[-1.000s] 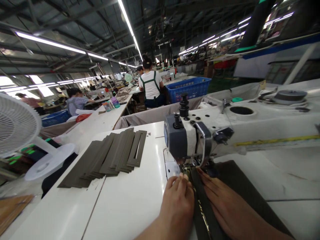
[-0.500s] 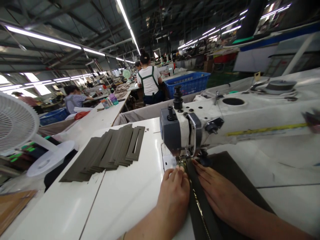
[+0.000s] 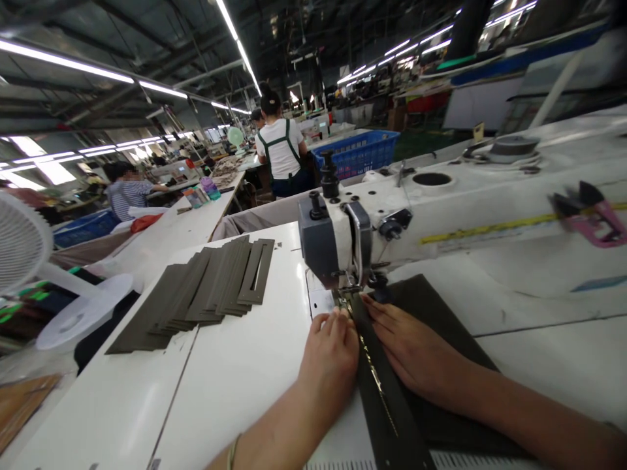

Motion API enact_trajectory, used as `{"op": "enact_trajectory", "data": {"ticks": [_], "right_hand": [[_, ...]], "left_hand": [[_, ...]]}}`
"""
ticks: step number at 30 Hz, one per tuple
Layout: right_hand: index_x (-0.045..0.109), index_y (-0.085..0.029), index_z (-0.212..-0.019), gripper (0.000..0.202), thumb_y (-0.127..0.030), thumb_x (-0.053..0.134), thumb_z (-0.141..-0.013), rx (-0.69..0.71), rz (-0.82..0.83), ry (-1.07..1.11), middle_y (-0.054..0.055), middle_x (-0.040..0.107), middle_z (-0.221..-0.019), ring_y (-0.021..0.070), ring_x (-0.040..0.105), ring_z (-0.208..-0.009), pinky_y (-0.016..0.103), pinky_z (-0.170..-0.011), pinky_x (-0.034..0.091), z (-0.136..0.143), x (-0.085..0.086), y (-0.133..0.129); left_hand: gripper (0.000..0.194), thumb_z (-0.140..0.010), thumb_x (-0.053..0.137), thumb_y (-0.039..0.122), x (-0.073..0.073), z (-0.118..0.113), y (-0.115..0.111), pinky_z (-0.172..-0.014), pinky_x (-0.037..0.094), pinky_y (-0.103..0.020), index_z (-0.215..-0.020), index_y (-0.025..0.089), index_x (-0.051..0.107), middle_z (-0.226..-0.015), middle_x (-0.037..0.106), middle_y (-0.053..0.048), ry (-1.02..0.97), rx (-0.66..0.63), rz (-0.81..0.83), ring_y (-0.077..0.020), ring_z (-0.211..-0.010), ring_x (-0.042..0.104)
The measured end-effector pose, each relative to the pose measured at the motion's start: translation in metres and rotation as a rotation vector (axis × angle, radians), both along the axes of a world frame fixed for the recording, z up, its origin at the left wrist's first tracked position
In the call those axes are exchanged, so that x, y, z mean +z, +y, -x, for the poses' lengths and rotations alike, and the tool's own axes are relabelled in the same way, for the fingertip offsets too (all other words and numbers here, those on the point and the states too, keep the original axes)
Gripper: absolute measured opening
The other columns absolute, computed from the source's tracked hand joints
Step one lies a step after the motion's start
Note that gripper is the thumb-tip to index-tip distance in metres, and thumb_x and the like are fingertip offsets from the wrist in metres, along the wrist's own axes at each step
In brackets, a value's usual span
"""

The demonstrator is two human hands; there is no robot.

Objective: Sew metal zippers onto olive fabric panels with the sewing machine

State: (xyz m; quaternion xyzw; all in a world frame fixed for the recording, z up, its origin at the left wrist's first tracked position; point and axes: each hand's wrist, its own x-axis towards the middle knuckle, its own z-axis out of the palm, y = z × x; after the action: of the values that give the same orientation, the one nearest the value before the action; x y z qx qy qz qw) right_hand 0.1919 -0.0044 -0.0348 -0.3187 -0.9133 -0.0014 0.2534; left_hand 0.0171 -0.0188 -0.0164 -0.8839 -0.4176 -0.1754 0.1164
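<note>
The sewing machine (image 3: 330, 241) has its presser foot down over dark olive fabric (image 3: 401, 418) with a gold-toothed zipper (image 3: 372, 369) running lengthwise along it. My left hand (image 3: 333, 352) is just in front of the foot, its bent fingers closed on the zipper's left edge; the fingertips are partly hidden. To the right of the zipper, my right hand (image 3: 416, 352) lies flat on the fabric, fingers stretched out and close together, tips near the foot. A wider olive panel (image 3: 421, 307) spreads under and beyond my right hand.
Overlapping olive pieces (image 3: 196, 287), some with a slot cut out, lie on the white table (image 3: 235, 365) to the left. A white fan (image 3: 73, 307) stands at the far left. Pink-handled snips (image 3: 595, 219) are at the machine arm. Co-workers (image 3: 281, 150) and a blue crate (image 3: 360, 153) are beyond.
My view has shifted, so the machine, hands and table appear farther left and slightly higher. The zipper's near end and a ruler scale now show at the bottom. Both hands keep their places at the fabric.
</note>
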Motion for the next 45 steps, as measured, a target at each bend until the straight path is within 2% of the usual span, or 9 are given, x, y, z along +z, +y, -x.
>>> {"op": "enact_trajectory", "data": {"ticks": [7, 13, 17, 20, 22, 26, 29, 35, 45], "right_hand": [[0.050, -0.004, -0.123, 0.044, -0.009, 0.036, -0.081, -0.015, -0.012, 0.032, 0.020, 0.055, -0.120, 0.0258, 0.046, -0.118, 0.047, -0.100, 0.040, 0.002, -0.004, 0.002], [0.050, -0.006, -0.123, 0.043, -0.010, 0.037, -0.082, -0.010, -0.032, 0.075, 0.019, 0.056, -0.119, 0.0248, 0.050, -0.115, 0.046, -0.097, 0.042, 0.002, -0.004, 0.010], [0.050, -0.009, -0.124, 0.045, -0.009, 0.039, -0.079, -0.028, -0.100, 0.030, 0.016, 0.056, -0.122, 0.0226, 0.050, -0.116, 0.043, -0.096, 0.044, -0.008, 0.013, -0.010], [0.056, -0.010, -0.116, 0.041, -0.022, 0.047, -0.078, 0.022, -0.241, 0.054, 0.015, 0.061, -0.114, 0.0241, 0.055, -0.109, 0.038, -0.090, 0.048, -0.011, 0.018, -0.038], [0.062, -0.014, -0.108, 0.033, -0.024, 0.047, -0.080, 0.050, -0.312, 0.099, 0.012, 0.066, -0.104, 0.0228, 0.060, -0.099, 0.035, -0.086, 0.050, -0.006, 0.011, -0.055], [0.067, -0.015, -0.089, 0.031, -0.006, 0.039, -0.081, -0.052, -0.401, 0.126, 0.012, 0.069, -0.093, 0.0212, 0.062, -0.093, 0.034, -0.083, 0.051, 0.010, -0.013, -0.076], [0.067, -0.014, -0.081, 0.031, 0.000, 0.040, -0.077, -0.063, -0.437, 0.096, 0.012, 0.070, -0.087, 0.0234, 0.064, -0.089, 0.037, -0.081, 0.053, 0.015, -0.023, -0.083], [0.068, -0.012, -0.083, 0.029, 0.001, 0.043, -0.076, -0.025, -0.407, 0.079, 0.013, 0.070, -0.088, 0.0254, 0.065, -0.088, 0.038, -0.081, 0.054, 0.012, -0.018, -0.087], [0.068, -0.014, -0.084, 0.029, 0.001, 0.045, -0.075, -0.029, -0.431, 0.041, 0.011, 0.071, -0.085, 0.0241, 0.066, -0.084, 0.035, -0.078, 0.054, 0.010, -0.018, -0.080]], "left_hand": [[0.012, -0.087, 0.047, 0.008, 0.007, 0.001, 0.004, -0.087, 0.047, -0.036, -0.093, 0.008, 0.058, -0.097, 0.060, -0.011, 0.050, 0.005, 0.092, -0.0209, -0.091, 0.058], [0.009, -0.085, 0.050, 0.010, 0.012, 0.002, 0.011, -0.080, 0.051, -0.036, -0.091, 0.010, 0.057, -0.089, 0.059, -0.009, 0.049, 0.027, 0.127, -0.0217, -0.085, 0.058], [0.009, -0.084, 0.051, 0.009, 0.007, 0.003, 0.013, -0.077, 0.052, -0.036, -0.090, 0.011, 0.057, -0.087, 0.059, -0.009, 0.001, 0.035, 0.111, -0.0215, -0.081, 0.057], [0.010, -0.083, 0.051, 0.009, 0.004, 0.005, 0.014, -0.077, 0.052, -0.036, -0.091, 0.012, 0.057, -0.089, 0.059, -0.009, -0.051, 0.031, 0.105, -0.0209, -0.081, 0.056], [0.013, -0.082, 0.051, 0.009, 0.004, 0.007, 0.015, -0.077, 0.052, -0.037, -0.093, 0.013, 0.057, -0.091, 0.059, -0.009, -0.074, 0.025, 0.111, -0.0206, -0.083, 0.057], [0.023, -0.079, 0.054, 0.007, 0.008, 0.014, 0.010, -0.081, 0.052, -0.033, -0.101, 0.014, 0.058, -0.098, 0.062, -0.007, -0.118, 0.006, 0.133, -0.0189, -0.090, 0.060], [0.021, -0.080, 0.055, 0.007, 0.009, 0.015, 0.001, -0.085, 0.050, -0.033, -0.099, 0.015, 0.060, -0.101, 0.065, -0.005, -0.129, -0.024, 0.130, -0.0177, -0.091, 0.062], [0.012, -0.083, 0.056, 0.015, 0.006, 0.008, -0.014, -0.089, 0.048, -0.035, -0.092, 0.011, 0.061, -0.104, 0.065, -0.011, -0.008, -0.050, 0.048, -0.0213, -0.097, 0.061], [0.009, -0.085, 0.051, 0.013, 0.012, 0.008, -0.004, -0.093, 0.045, -0.035, -0.089, 0.014, 0.059, -0.096, 0.066, -0.008, 0.010, -0.059, 0.064, -0.0184, -0.092, 0.062]]}}
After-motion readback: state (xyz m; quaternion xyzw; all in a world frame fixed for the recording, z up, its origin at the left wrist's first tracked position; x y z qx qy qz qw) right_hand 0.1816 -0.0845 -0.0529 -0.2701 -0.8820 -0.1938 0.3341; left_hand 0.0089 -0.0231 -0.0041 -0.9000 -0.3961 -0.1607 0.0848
